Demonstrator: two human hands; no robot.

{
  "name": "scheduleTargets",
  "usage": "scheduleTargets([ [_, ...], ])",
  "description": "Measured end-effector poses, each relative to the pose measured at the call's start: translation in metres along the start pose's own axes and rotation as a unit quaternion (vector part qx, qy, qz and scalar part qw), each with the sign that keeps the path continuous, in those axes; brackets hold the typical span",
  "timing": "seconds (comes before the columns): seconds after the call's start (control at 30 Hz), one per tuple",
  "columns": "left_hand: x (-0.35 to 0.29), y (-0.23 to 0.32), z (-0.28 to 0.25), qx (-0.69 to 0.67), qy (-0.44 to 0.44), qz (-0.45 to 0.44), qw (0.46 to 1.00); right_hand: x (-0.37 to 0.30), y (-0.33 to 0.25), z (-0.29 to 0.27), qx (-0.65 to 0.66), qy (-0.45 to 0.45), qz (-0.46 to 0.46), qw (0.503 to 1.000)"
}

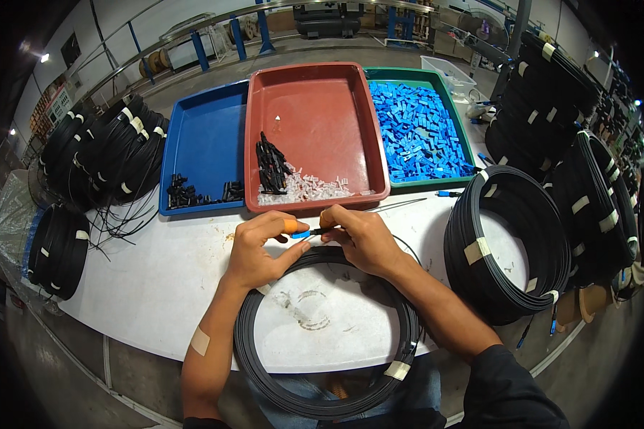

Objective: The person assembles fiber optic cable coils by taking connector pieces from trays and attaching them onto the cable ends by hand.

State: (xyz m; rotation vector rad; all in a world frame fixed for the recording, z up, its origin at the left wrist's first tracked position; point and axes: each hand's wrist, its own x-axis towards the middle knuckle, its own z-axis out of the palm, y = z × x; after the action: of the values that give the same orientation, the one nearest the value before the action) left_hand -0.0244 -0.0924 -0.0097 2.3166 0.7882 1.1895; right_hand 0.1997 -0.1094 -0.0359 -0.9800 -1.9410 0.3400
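Observation:
Above the far rim of a black cable coil (245, 336), my two hands meet at one cable end. My left hand (256, 247) pinches a small blue connector (300, 234) between thumb and index finger; an orange cover wraps that index fingertip. From the other side, my right hand (365, 237) has its fingers closed on the black rear part of the same connector, and it too wears an orange finger cover. The coil lies partly on the white table and partly over my lap, bound with pale tape (397, 370).
A blue tray (207, 139) holds black pieces. The red tray (315, 107) holds black parts (270, 166) and clear small pieces (318, 187). Many blue connector pieces (418, 132) fill the green tray (464, 129). Cable coils stand right (479, 250) and left (59, 250).

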Motion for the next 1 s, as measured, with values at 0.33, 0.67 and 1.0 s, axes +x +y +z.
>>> scheduleTargets([
  [0.33, -0.006, -0.012, 0.004, -0.02, 0.051, -0.025, 0.998, 0.0, 0.0, 0.001, 0.055, 0.025, -0.01, 0.998],
  [0.67, -0.01, -0.013, 0.003, -0.097, 0.05, -0.087, 0.99, 0.0, -0.007, -0.005, 0.064, -0.002, 0.001, 0.998],
  [1.0, -0.011, -0.013, 0.001, -0.144, -0.022, -0.098, 0.984, -0.002, -0.008, -0.005, 0.092, 0.032, -0.012, 0.995],
])
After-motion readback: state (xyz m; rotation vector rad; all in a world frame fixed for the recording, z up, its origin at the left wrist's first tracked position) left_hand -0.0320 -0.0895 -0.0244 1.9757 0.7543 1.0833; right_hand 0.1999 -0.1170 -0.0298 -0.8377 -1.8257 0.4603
